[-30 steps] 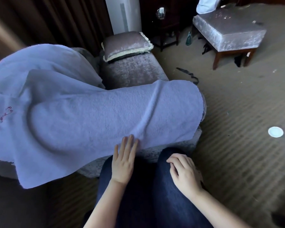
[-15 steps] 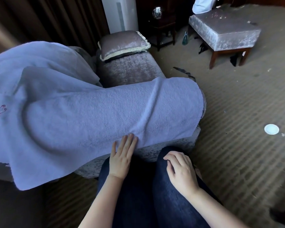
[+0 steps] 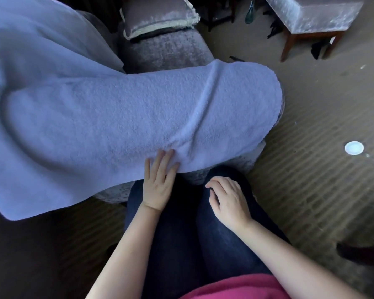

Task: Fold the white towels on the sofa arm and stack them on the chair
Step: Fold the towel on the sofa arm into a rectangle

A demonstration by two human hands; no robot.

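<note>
The towel (image 3: pixel 117 117) lies spread and unfolded across the sofa arm (image 3: pixel 166 48), with one ridge running over it toward its right end and its near left corner hanging off the edge. More white cloth shows under it at the far left; I cannot tell whether that is a second towel. My left hand (image 3: pixel 158 182) is flat with straight fingers, the tips touching the towel's near edge and gripping nothing. My right hand (image 3: pixel 227 197) rests loosely curled on my thigh (image 3: pixel 220 244), holding nothing. By my reckoning no fold is made yet, so all the folding and stacking is left. The chair (image 3: pixel 311 16) stands well apart at the far right, and no stack shows on the part in view. I see no container. A cushion (image 3: pixel 158 16) lies beyond the arm, and a white disc (image 3: pixel 353 148) on the carpet (image 3: pixel 311 190) to the right.
</note>
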